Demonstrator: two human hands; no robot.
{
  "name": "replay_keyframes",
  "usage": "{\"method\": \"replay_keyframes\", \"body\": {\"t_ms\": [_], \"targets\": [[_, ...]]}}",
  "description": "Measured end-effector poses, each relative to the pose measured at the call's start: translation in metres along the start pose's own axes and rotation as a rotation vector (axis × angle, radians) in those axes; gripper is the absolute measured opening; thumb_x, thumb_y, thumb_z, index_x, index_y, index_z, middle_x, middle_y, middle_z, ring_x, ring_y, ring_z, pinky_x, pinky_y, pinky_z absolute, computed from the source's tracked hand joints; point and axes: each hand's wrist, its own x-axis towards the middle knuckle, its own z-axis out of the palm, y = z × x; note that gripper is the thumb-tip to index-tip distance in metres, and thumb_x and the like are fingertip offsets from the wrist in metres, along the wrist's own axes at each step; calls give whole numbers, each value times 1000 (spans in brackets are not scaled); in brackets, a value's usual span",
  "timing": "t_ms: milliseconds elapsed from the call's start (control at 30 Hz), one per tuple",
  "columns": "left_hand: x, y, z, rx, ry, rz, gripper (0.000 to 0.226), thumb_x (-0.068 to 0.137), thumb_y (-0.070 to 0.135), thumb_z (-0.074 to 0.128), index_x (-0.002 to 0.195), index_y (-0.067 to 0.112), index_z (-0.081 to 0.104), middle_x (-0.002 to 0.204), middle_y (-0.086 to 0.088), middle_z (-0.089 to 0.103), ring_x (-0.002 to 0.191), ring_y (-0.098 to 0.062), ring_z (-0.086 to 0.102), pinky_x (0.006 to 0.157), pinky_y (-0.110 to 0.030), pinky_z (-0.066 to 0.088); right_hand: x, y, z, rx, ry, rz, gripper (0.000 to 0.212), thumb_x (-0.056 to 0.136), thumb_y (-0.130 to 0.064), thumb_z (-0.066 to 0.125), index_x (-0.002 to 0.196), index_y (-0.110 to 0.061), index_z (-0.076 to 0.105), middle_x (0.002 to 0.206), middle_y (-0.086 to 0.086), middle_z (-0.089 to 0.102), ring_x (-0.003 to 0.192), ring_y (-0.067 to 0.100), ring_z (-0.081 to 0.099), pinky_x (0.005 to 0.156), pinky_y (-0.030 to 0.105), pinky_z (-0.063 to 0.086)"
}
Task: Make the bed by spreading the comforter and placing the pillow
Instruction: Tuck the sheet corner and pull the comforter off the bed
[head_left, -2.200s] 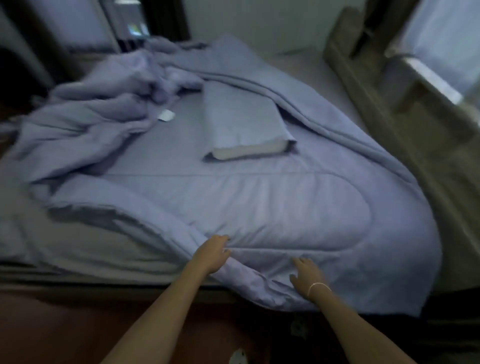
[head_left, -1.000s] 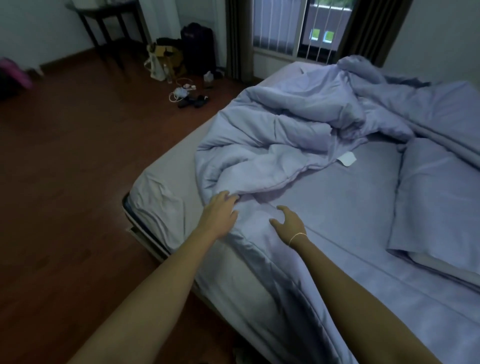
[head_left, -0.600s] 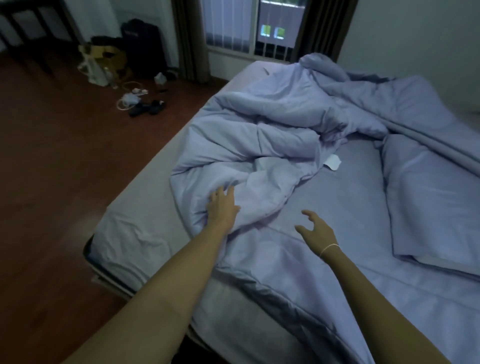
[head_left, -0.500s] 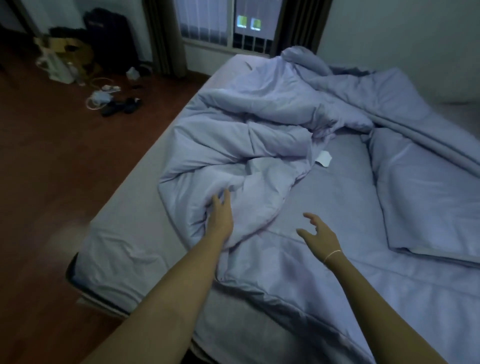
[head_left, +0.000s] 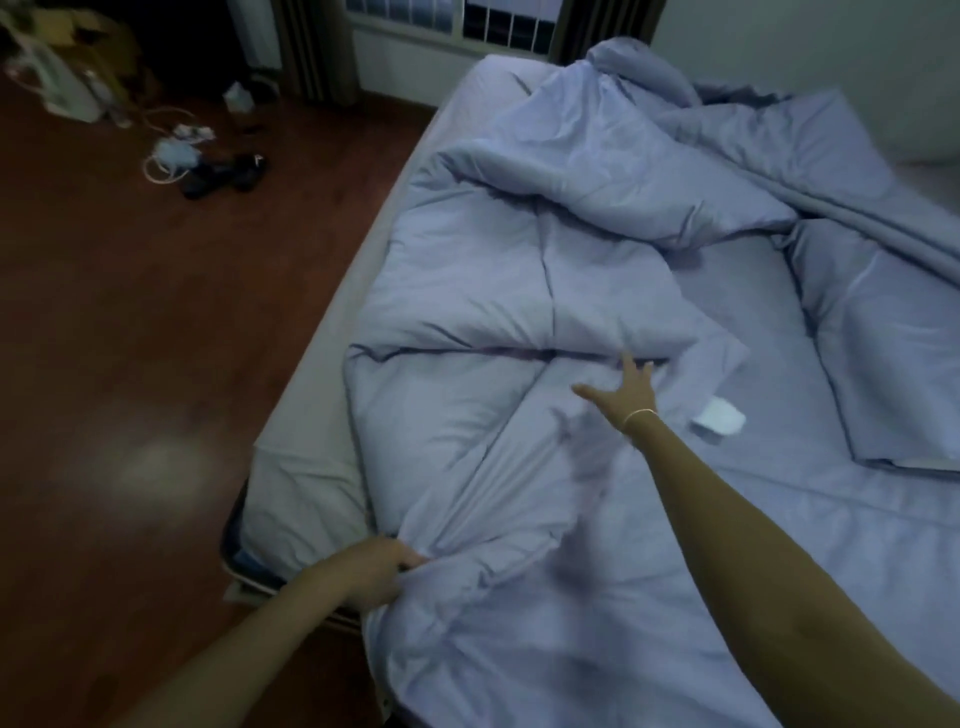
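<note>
The pale lavender quilted comforter (head_left: 519, 291) lies in a rumpled heap across the bed, folded back on itself in thick puffy rolls with deep dark creases between them. The left hand (head_left: 382, 569) is closed tight on a bunched corner of it at the bed's near edge, the cloth fanning out in taut pleats from the fist. Farther in, the right hand (head_left: 626, 392) is spread wide, fingers apart, holding nothing, its fingertips at the crease where one roll of the comforter meets the next; whether it presses the cloth I cannot tell. A thin bracelet (head_left: 640, 415) circles that wrist. Just beyond the right hand, a small white tag (head_left: 719, 418) sticks out from the fabric. Past it, well to the outer side of the right hand, sits the flat lavender-cased pillow (head_left: 893, 353), lying on the comforter.

To the outer side of the left hand, the grey fitted sheet of the mattress (head_left: 306, 457) shows bare. The reddish-brown wooden floor (head_left: 130, 338) stretches away beyond it, with a tangle of white cables and dark clutter (head_left: 202, 161) near the barred window (head_left: 457, 21) and its dark curtains.
</note>
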Motion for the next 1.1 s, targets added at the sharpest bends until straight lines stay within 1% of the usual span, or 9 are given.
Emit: {"method": "replay_keyframes", "body": {"t_ms": [100, 167, 267, 400, 633, 833, 900, 1000, 1100], "targets": [[-38, -35, 6, -56, -179, -103, 56, 91, 16, 47, 141, 37, 35, 138, 19, 29, 130, -7, 34, 104, -17, 29, -18, 9, 64, -177, -212, 149, 114, 75, -37, 76, 150, -21, -9, 158, 13, -9, 146, 34, 1, 118, 40, 18], [-44, -50, 9, -96, -173, -143, 53, 90, 10, 45, 134, 40, 43, 141, 10, 40, 119, -11, 48, 97, -15, 40, -45, 25, 104, -274, -297, 175, 102, 83, -26, 67, 150, -19, -10, 155, 21, 12, 140, 37, 24, 114, 40, 27], [-29, -50, -6, -136, 71, -169, 36, 94, 12, 46, 125, 25, 56, 133, 2, 54, 112, -11, 53, 89, -11, 40, -82, 43, 123, -430, -245, 38, 67, 89, -9, 50, 147, -15, 18, 129, 24, 52, 118, 38, 51, 99, 41, 40], [19, -15, -42, -74, 479, -89, 31, 91, 12, 50, 119, 18, 62, 121, -12, 62, 107, -24, 59, 87, -24, 42, -133, 50, 105, -426, -307, -22, 36, 81, -5, 55, 117, -11, 60, 118, 17, 61, 112, 33, 57, 92, 34, 44], [122, 90, -21, 293, 364, 53, 56, 90, 46, 49, 141, 27, 36, 148, -8, 33, 133, -31, 32, 107, -46, 32, -218, 90, 95, -194, -509, 130, 21, 80, -14, 60, 97, -21, 70, 98, 2, 67, 101, 24, 61, 74, 16, 45], [179, 84, 45, 366, 180, -91, 114, 58, 86, 50, 143, 47, -14, 154, -2, -30, 140, -42, -22, 101, -74, -4, -206, 159, 57, -105, 59, 114, 47, 78, -39, 64, 112, -7, 66, 114, 19, 63, 115, 36, 53, 99, 36, 39], [189, 69, 62, 404, 240, -82, 106, 65, 81, 50, 142, 48, -16, 153, -2, -31, 140, -39, -25, 99, -74, -10, -187, 182, 38, -100, 257, 193, 63, 75, -40, 73, 127, -10, 56, 131, 27, 50, 126, 42, 42, 105, 42, 34], [199, 65, 72, 456, 372, -33, 68, 95, 42, 40, 147, 39, -4, 159, -4, -13, 144, -35, -12, 105, -69, -7, -154, 213, 24, -25, 195, 491, 99, 70, -53, 75, 148, -35, 17, 157, 21, -2, 143, 40, 8, 114, 52, 17], [189, 67, 67, 473, 423, 42, 67, 91, 2, 41, 149, 20, 12, 158, -8, 13, 145, -28, 8, 114, -55, 7, -142, 230, 38, -18, 138, 459, 78, 76, -36, 73, 141, -28, 32, 151, 20, 23, 136, 40, 29, 106, 48, 33]]}}
